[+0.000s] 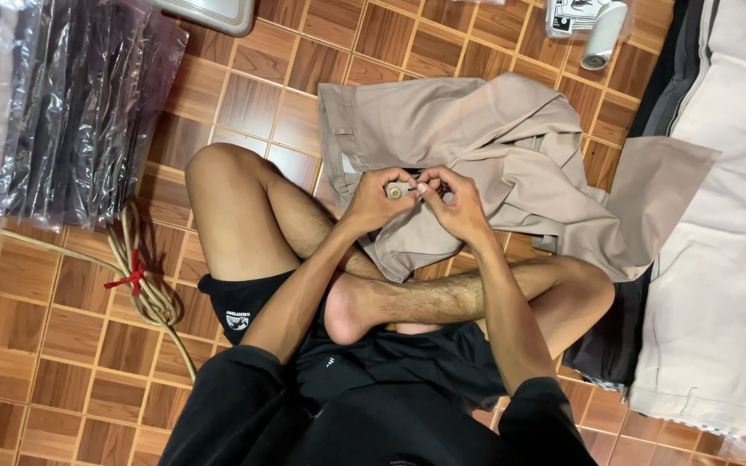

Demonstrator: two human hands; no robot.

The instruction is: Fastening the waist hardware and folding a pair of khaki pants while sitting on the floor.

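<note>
Left hand (379,197) fingers pinch a beige button (396,192) on khaki trousers (494,147); right hand (455,200) fingers curled, contents unclear.

Single head-worn view, looking steeply down from close above crossed legs (373,285) onto parquet floor (53,345); no second view.

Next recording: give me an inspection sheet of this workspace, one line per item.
Surface: wooden parquet floor; person sits cross-legged.
Job's things: beige trousers spread over the knee; small round button-like piece pinched above them.
Clutter: plastic-bagged garments, white roll, folded fabric stack.
Grippers: left hand holds the piece; right hand fingers touch it.
Cables: coiled beige cord with red tie.
Surroundings: nothing seen.
</note>
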